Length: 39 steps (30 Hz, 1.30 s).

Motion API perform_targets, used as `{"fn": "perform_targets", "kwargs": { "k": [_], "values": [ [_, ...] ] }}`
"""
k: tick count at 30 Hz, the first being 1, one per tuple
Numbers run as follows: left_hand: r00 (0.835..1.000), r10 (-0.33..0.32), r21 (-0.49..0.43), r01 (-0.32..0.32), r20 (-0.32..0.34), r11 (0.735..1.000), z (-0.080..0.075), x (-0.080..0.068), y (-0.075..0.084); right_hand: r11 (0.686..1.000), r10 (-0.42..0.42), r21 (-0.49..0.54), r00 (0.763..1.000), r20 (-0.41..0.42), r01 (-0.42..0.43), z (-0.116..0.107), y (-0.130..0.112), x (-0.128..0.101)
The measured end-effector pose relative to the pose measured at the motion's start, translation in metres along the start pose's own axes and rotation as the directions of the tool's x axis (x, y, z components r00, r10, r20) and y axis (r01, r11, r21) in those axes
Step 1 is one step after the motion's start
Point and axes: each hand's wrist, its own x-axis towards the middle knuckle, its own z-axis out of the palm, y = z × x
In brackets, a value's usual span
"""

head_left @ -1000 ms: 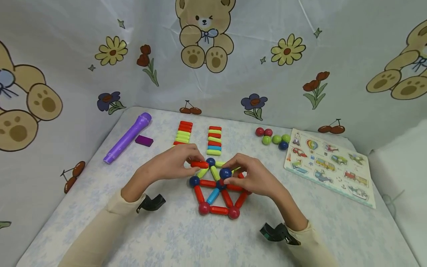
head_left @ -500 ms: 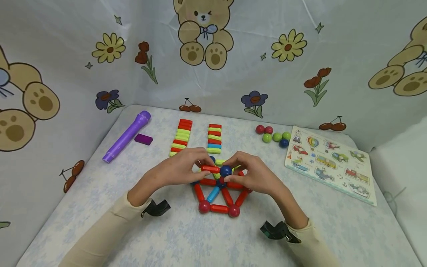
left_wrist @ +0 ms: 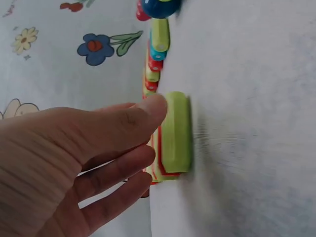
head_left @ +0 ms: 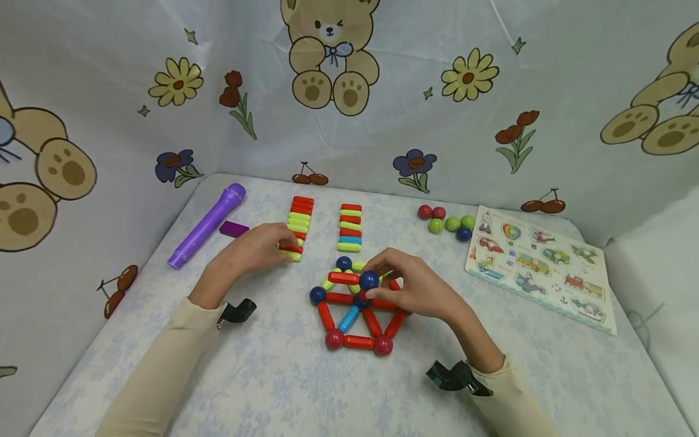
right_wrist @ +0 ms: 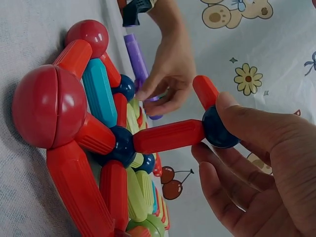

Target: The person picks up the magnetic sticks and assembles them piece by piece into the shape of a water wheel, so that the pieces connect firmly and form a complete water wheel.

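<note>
My right hand point(head_left: 420, 288) pinches a dark blue ball point(head_left: 369, 280) between thumb and fingers. In the right wrist view, a red stick point(right_wrist: 170, 137) joins this ball to the blue hub ball point(right_wrist: 122, 146) of a flat frame of sticks and balls. A second red stick point(head_left: 343, 278) juts sideways from the held ball, its other end free. My left hand point(head_left: 248, 252) is over the near end of the left row of sticks. Its thumb tip is at one end of a green stick point(left_wrist: 177, 136), the fingers loosely bent; no firm hold shows.
Another row of sticks point(head_left: 350, 233) lies behind the frame. Loose red, green and blue balls point(head_left: 452, 224) sit farther right, beside a picture board point(head_left: 540, 267). At the left lie a purple toy microphone point(head_left: 207, 226) and a purple block point(head_left: 234, 229).
My left hand brought a red stick rightward to the blue ball, let go of it there, and moved back left to the stick row. My right hand stayed on the ball.
</note>
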Motion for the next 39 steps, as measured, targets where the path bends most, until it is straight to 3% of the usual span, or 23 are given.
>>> {"fn": "perform_targets", "kwargs": {
  "k": [4, 10, 12, 15, 19, 22, 27, 34, 39],
  "values": [
    [0.999, -0.017, 0.032, 0.015, 0.040, 0.999, 0.008, 0.005, -0.005, 1.000, -0.003, 0.003, 1.000, 0.006, 0.003, 0.000, 0.000, -0.001],
    [0.998, 0.036, 0.092, -0.040, 0.044, 0.995, 0.012, 0.006, -0.003, 1.000, -0.024, -0.001, 1.000, 0.000, 0.024, 0.001, 0.001, 0.000],
    [0.997, 0.066, 0.041, -0.068, 0.046, 0.997, 0.012, 0.006, -0.001, 0.999, -0.032, -0.007, 0.999, -0.001, 0.032, 0.001, 0.001, -0.001],
    [0.990, 0.132, -0.119, -0.125, 0.053, 0.985, 0.008, 0.002, 0.005, 0.999, -0.037, -0.009, 0.999, -0.002, 0.037, 0.001, 0.001, -0.001],
    [0.973, 0.209, -0.342, -0.164, 0.098, 0.925, 0.003, -0.004, 0.016, 1.000, -0.028, 0.001, 1.000, 0.012, 0.028, 0.002, 0.002, -0.001],
    [0.959, 0.235, -0.444, -0.144, 0.157, 0.884, 0.001, -0.009, 0.022, 1.000, -0.023, 0.006, 0.999, 0.022, 0.023, 0.003, 0.003, -0.001],
    [0.941, 0.268, -0.506, -0.130, 0.209, 0.853, 0.005, -0.013, 0.027, 1.000, -0.018, 0.005, 1.000, 0.022, 0.018, 0.003, 0.002, -0.002],
    [0.935, 0.291, -0.550, -0.138, 0.201, 0.823, 0.012, -0.011, 0.027, 1.000, -0.012, 0.016, 1.000, 0.025, 0.011, 0.002, 0.000, -0.002],
    [0.937, 0.282, -0.559, -0.125, 0.204, 0.819, 0.014, -0.009, 0.027, 1.000, -0.009, 0.013, 1.000, -0.010, 0.009, -0.008, 0.008, -0.003]
  ]
}}
